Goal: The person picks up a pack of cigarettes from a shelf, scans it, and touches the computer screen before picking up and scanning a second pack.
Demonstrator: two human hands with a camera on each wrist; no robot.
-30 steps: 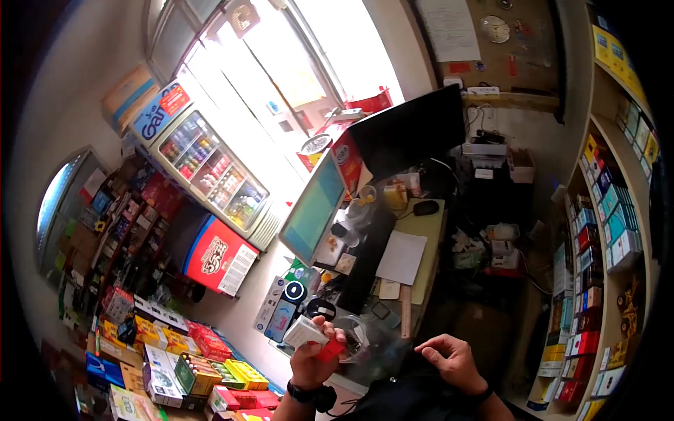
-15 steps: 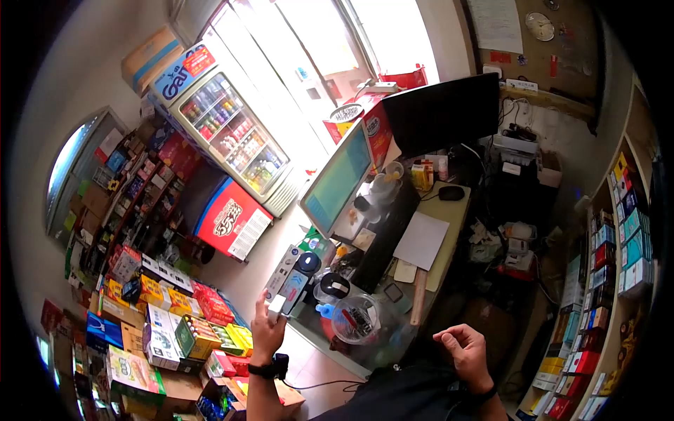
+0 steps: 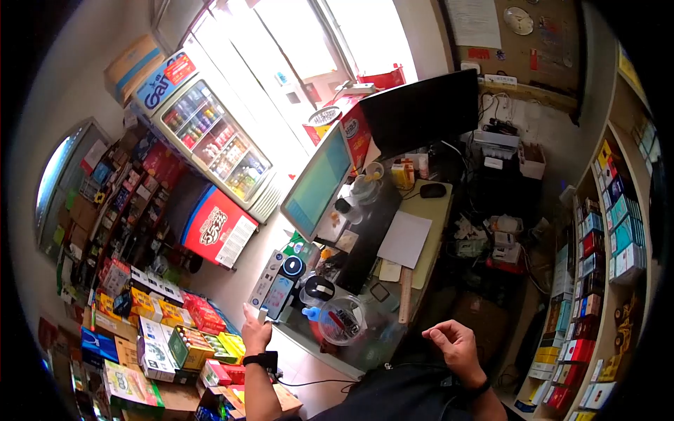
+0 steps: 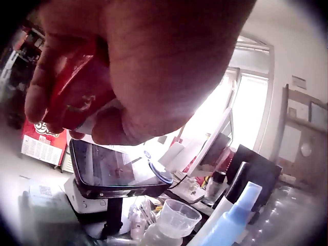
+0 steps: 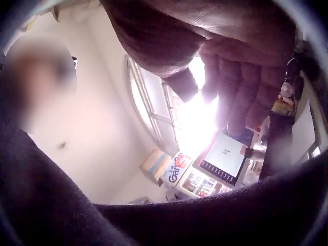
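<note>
Red-and-white pack (image 4: 82, 97) is sitting in the left hand (image 3: 256, 335), clamped between thumb and fingers, lower left of the head view, beside a screened device (image 3: 279, 289); its red side is glinting above a pale edge. The right hand (image 3: 453, 345) is hovering lower right, fingers loosely curled close together. Boxed goods (image 3: 161, 344) are crowding the lower left. The desk (image 3: 440, 226) is carrying a clear tub (image 3: 342, 319), white paper (image 3: 405, 240) and a lit monitor (image 3: 319, 186). Beyond, a red freezer (image 3: 217, 228) is standing beside a drinks fridge (image 3: 216, 144), its sign showing blue "Gan".
</note>
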